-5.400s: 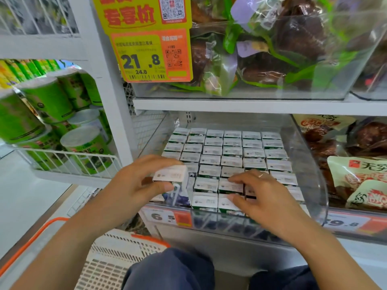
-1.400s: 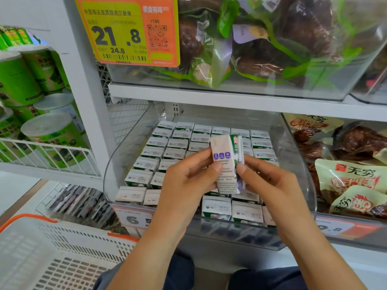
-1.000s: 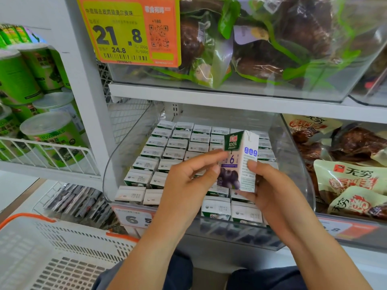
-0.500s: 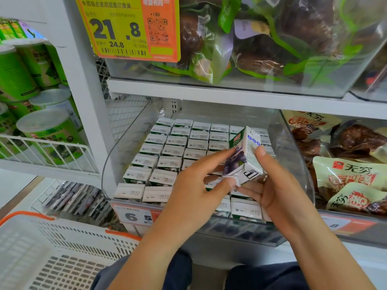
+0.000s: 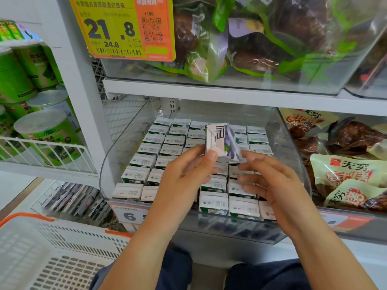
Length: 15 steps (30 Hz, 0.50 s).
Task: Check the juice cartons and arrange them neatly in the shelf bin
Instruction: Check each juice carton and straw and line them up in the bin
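A clear plastic shelf bin (image 5: 114, 164) holds several small white juice cartons (image 5: 173, 141) standing in tidy rows, tops up. My left hand (image 5: 184, 178) pinches one juice carton (image 5: 219, 139) above the middle of the bin, thumb on its near edge. That carton is tipped back so its folded bottom faces me, with purple fruit print on its side. My right hand (image 5: 272, 183) hovers just right of it and slightly lower, fingers spread and relaxed; the index fingertip is near the carton's lower corner.
A white basket with an orange rim (image 5: 52, 258) sits at the lower left. Green cans (image 5: 41, 132) fill a wire shelf on the left. Snack bags (image 5: 345, 174) lie to the right. A yellow price tag (image 5: 121, 28) hangs above, on a bin of bagged food.
The carton has been turned over from its front face to its bottom. My right hand has let go and opened; the left hand alone holds the carton now.
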Each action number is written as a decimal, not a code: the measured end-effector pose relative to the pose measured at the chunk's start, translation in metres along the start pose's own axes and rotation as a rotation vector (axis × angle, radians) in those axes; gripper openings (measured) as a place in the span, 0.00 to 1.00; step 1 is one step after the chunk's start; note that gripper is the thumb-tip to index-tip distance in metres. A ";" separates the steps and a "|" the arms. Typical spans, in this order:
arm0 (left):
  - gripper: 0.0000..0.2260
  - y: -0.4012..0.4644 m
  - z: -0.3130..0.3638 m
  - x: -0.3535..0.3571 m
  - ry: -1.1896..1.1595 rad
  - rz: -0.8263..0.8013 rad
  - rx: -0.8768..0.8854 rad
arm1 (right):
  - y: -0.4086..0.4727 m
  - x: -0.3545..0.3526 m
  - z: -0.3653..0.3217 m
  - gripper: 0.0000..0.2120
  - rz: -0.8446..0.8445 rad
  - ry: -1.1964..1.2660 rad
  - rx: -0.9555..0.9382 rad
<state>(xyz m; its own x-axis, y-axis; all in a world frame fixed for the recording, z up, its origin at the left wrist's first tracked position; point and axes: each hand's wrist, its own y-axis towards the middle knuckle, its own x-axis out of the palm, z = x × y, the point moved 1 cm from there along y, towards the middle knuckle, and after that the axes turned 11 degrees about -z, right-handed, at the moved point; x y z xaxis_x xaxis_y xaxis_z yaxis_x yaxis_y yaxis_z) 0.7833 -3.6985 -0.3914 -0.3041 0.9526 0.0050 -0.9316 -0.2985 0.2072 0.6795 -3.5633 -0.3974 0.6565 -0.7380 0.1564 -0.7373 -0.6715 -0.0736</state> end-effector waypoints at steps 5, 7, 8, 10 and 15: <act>0.10 0.002 -0.004 -0.001 -0.157 0.019 -0.063 | 0.000 -0.001 0.000 0.06 0.015 0.039 -0.035; 0.13 0.001 -0.006 -0.002 -0.220 -0.003 -0.094 | 0.000 0.001 0.001 0.07 -0.004 0.128 -0.049; 0.15 0.001 -0.006 -0.002 -0.241 -0.021 -0.102 | 0.000 0.002 0.000 0.09 -0.004 0.171 -0.063; 0.14 0.001 -0.005 -0.002 -0.282 -0.045 -0.091 | 0.000 0.003 -0.002 0.15 0.008 0.219 -0.084; 0.11 0.002 -0.003 -0.008 -0.249 -0.045 -0.051 | -0.001 0.003 -0.004 0.14 -0.160 0.273 -0.060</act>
<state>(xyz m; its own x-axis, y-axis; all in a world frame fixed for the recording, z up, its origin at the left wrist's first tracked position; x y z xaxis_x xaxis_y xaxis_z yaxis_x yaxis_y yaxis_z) 0.7838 -3.7066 -0.3936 -0.2096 0.9482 0.2387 -0.9539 -0.2519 0.1630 0.6813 -3.5646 -0.3926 0.7040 -0.5727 0.4200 -0.6415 -0.7665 0.0303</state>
